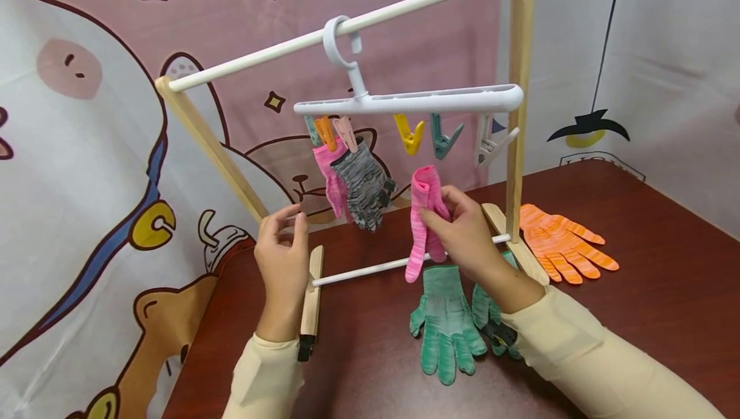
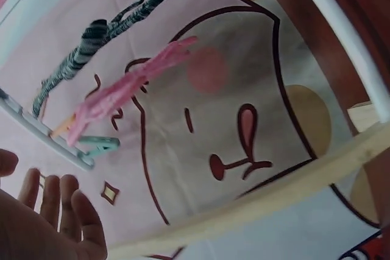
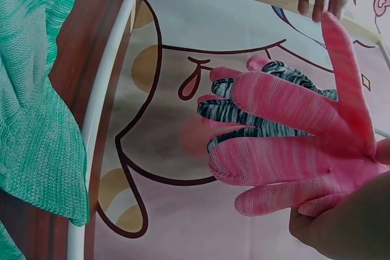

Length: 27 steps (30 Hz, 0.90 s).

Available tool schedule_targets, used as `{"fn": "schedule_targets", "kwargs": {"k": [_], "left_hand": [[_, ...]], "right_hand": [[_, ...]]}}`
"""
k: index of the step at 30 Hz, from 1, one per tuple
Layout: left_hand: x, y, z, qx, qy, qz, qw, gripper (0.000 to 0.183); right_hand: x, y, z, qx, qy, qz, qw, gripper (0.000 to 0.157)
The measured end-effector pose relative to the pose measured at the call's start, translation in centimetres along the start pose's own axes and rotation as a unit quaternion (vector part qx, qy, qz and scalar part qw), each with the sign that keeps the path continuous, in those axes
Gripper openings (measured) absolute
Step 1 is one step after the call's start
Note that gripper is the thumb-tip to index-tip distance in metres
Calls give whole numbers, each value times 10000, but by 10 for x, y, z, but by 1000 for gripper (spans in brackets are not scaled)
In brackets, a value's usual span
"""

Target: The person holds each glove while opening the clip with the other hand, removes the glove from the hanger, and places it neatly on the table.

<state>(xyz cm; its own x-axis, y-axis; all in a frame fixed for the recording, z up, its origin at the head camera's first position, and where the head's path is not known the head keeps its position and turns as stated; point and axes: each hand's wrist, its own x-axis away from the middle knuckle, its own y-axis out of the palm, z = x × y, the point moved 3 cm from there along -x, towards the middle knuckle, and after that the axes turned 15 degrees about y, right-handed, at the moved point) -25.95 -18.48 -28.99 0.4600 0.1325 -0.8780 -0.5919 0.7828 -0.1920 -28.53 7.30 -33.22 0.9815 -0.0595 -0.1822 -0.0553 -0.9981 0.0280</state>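
My right hand (image 1: 471, 232) pinches a pink knit glove (image 1: 417, 245) near its cuff; its fingers hang downward, and in the right wrist view they spread wide. My left hand (image 1: 283, 258) is raised at the left, fingers loosely bent, holding nothing. Above hangs a white clip hanger (image 1: 405, 103). Another pink glove (image 1: 331, 181) hangs there from an orange clip (image 1: 325, 133), partly behind a grey-black glove (image 1: 364, 181) on a pale pink clip (image 1: 345, 131). A yellow clip (image 1: 409, 137), a teal clip (image 1: 444, 136) and a whitish clip (image 1: 491, 144) hold nothing.
The hanger's hook rests on the white top bar (image 1: 416, 4) of a wooden-sided rack (image 1: 517, 149). Below lie a green glove (image 1: 448, 322) and another green glove (image 1: 485, 306) partly behind my right forearm. An orange glove (image 1: 563, 245) lies right of the rack on the table (image 1: 370, 355).
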Motion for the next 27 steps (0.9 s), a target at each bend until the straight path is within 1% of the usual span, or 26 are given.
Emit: {"fn": "schedule_targets", "kwargs": {"k": [2, 4, 7, 10, 13, 15, 16, 18, 20, 21, 23, 25, 27], "left_hand": [[3, -5, -8, 61, -168, 273, 9995, 19], [8, -10, -21, 70, -279, 554, 9980, 21], [14, -15, -39, -271, -235, 876, 9955, 25], [20, -18, -51, -669, -200, 1007, 9925, 33], [25, -21, -58, -867, -317, 998, 9907, 44], [26, -21, -64, -840, -500, 884, 9913, 55], [27, -21, -67, -813, -615, 770, 9918, 61], [29, -19, -74, -732, -875, 390, 9927, 69], [32, -16, -82, -669, -1186, -118, 9906, 74], [33, -15, -85, -630, -1315, -367, 9886, 73], [37, -12, -91, -596, -1499, -773, 9839, 61], [39, -10, -95, -634, -1609, -997, 9799, 48], [41, -9, -97, -687, -1643, -1068, 9782, 35]], "right_hand": [[0, 0, 1, 20, 30, 14, 10000, 21], [0, 0, 2, 41, 46, 18, 10000, 21], [0, 1, 3, 71, 76, 22, 9999, 21], [0, 1, 5, 52, 111, -4, 9999, 22], [0, 2, 7, 17, 166, -49, 9998, 24], [0, 3, 8, 8, 214, -59, 9998, 23], [0, 3, 8, 23, 244, -66, 9997, 23], [0, 3, 9, 96, 297, -85, 9995, 23], [0, 3, 8, 190, 328, -120, 9992, 22], [-1, 3, 8, 249, 341, -152, 9990, 22], [1, 4, 5, 340, 379, -243, 9984, 21], [1, 4, 4, 464, 385, -333, 9976, 21], [1, 6, 4, 556, 393, -434, 9967, 22]]}}
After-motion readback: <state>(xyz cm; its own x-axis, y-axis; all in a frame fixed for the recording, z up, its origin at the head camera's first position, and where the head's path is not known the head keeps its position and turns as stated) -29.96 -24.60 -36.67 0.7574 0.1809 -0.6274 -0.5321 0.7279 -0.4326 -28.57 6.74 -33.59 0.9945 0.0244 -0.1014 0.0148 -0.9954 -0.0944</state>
